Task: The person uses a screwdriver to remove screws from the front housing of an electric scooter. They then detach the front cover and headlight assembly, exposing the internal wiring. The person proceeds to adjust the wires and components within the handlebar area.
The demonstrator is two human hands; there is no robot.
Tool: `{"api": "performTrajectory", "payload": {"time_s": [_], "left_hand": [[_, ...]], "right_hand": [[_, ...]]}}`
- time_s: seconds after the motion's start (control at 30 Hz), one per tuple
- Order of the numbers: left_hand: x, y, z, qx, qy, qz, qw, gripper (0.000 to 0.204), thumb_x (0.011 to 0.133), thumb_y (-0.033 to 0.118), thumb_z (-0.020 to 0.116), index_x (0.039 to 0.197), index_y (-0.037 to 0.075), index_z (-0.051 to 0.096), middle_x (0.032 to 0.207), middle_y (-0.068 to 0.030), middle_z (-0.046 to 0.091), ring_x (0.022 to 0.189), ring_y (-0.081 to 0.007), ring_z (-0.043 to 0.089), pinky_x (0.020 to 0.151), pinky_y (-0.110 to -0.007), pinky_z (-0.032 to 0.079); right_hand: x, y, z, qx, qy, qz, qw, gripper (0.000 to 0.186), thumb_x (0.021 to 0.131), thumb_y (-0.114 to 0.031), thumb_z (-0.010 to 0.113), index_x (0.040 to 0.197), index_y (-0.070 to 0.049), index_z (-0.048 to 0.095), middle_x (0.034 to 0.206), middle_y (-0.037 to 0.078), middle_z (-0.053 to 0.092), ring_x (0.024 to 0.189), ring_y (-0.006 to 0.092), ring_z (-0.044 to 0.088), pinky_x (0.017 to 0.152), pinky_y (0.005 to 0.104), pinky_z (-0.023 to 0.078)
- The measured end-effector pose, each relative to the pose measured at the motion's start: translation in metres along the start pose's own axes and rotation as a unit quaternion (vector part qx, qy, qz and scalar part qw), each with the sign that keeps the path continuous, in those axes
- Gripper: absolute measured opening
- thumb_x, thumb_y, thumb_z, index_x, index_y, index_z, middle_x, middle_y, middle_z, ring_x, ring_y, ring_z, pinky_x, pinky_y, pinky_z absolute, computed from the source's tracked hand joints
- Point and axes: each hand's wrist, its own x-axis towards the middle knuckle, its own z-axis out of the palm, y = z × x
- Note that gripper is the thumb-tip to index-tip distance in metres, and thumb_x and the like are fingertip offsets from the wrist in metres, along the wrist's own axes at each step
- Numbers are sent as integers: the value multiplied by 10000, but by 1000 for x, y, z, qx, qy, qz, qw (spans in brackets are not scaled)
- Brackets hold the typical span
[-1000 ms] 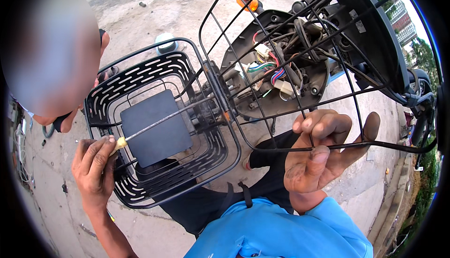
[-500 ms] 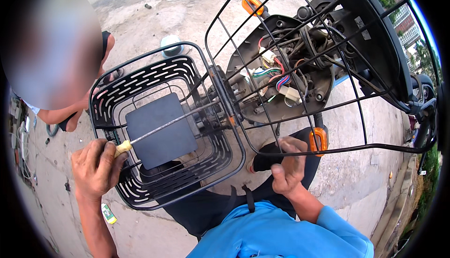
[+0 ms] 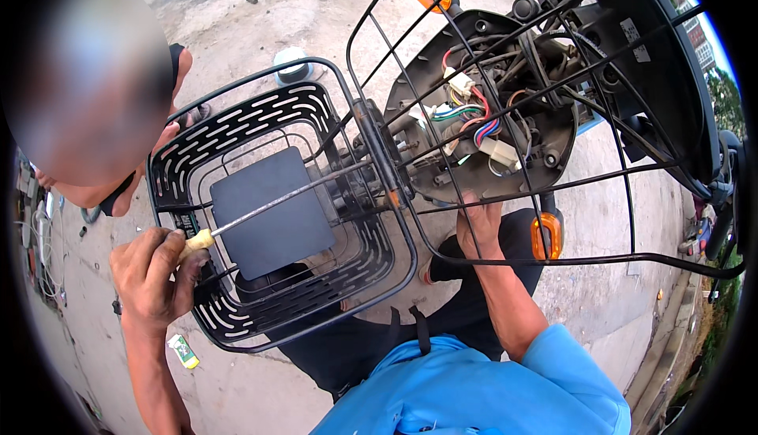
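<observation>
My left hand [image 3: 151,275] is closed around the pale yellow handle of a long screwdriver [image 3: 197,243]. Its thin metal shaft crosses above a black basket [image 3: 245,136], over a flat dark plate [image 3: 272,181] inside, and ends near the bar between basket and wire frame. Below the raised black wire frame [image 3: 521,261], my right hand [image 3: 482,230] reaches up to the lower edge of a black vehicle panel [image 3: 407,103]. Its fingers pass behind that panel, so what they touch is hidden. Coloured wires with white connectors [image 3: 499,153] lie exposed inside the panel.
Orange turn signals [image 3: 546,237] stick out at both sides of the panel. Another person [image 3: 118,190] crouches at the left, close to the basket. A white round container [image 3: 292,66] stands on the concrete beyond it, and a green-and-white packet [image 3: 183,351] lies near my left forearm.
My right hand has moved up and forward, from open beside the wire frame to under the panel. The left hand has shifted slightly left with the screwdriver still in it.
</observation>
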Motion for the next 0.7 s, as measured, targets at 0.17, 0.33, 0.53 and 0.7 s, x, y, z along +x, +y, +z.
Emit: {"api": "performTrajectory", "payload": {"time_s": [0.17,0.33,0.53,0.7], "left_hand": [[13,5,-5,-353,-93,-375,852,320,831,243,795,776,16,576,624,-10,565,536,-76,504,492,-252,362],[29,11,-10,-518,-5,-502,693,158,726,93,595,804,50,464,825,-28,489,546,-47,423,448,-189,316],[-15,20,2,-595,72,-447,665,253,787,101,682,931,54,480,956,-71,493,714,-120,555,611,-222,448],[-28,29,17,-431,137,-375,809,275,958,224,647,1103,50,492,1134,-81,463,923,-157,533,829,-261,446]], "right_hand": [[4,3,4,-16,26,-9,1000,186,918,-155,656,1049,-76,552,840,-37,481,713,64,406,662,229,320],[7,-9,16,3,67,15,998,200,905,-191,674,1008,-57,568,854,-30,508,735,60,440,678,227,358],[9,-16,16,-50,36,14,998,264,913,-185,653,1100,-21,564,930,-3,558,796,86,493,749,247,419],[8,-15,18,-56,61,-16,996,254,924,-191,634,1095,-24,550,927,1,542,793,90,478,718,248,409]]}}
